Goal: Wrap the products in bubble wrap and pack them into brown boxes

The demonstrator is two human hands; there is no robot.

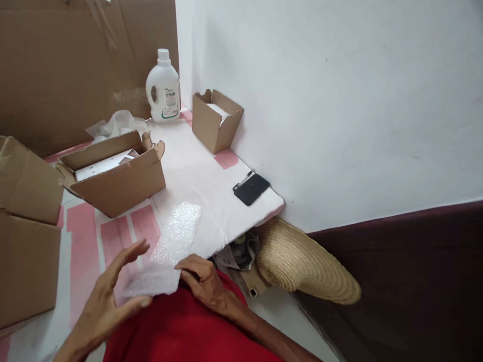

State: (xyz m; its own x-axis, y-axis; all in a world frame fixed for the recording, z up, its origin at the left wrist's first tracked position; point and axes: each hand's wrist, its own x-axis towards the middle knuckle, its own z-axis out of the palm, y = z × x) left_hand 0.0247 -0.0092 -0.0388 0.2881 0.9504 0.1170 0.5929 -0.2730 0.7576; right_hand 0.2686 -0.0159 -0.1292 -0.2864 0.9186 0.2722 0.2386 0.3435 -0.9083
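Note:
A strip of clear bubble wrap (177,234) lies along the near edge of the table, and its near end is lifted and folded toward my body. My right hand (207,281) pinches the folded end at its right corner, with thumb and fingers pressed together. At the left of the same end, my left hand (109,296) has its thumb and fingers spread wide apart around the film, without gripping it. Whether anything lies inside the fold is hard to make out through the cloudy plastic.
An open cardboard box (124,188) holding white pieces stands beyond my left hand. Larger cartons (28,261) are at far left. Farther back are a white jug (166,95) and a smaller box (207,123). A black phone (251,189) lies near the right edge, above a straw hat (302,261).

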